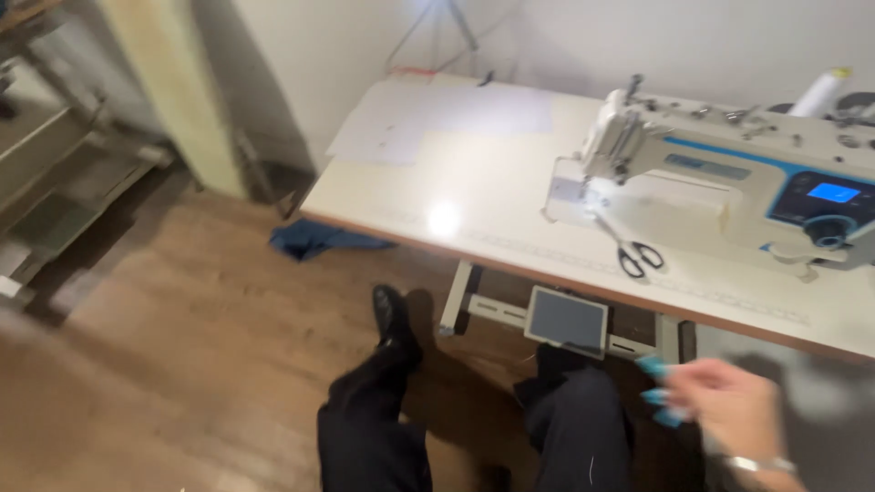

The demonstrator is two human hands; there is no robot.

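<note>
My right hand (725, 405) hovers at the lower right, below the table's front edge and above my right knee. It is blurred, its fingers with blue nails are apart, and nothing shows in it. A bracelet circles its wrist. My left hand is out of view. On the cream table (474, 205) stands a white sewing machine (711, 173) with blue trim, a lit screen and a lamp shining at the needle. Black-handled scissors (638, 255) lie in front of it, well above my hand.
Pale sheets (437, 123) lie at the table's far left. A grey box (567, 321) hangs under the table. My legs in black trousers and a black shoe (390, 314) rest on the wooden floor. Blue cloth (314, 239) lies on the floor. A shelf unit (55, 182) stands left.
</note>
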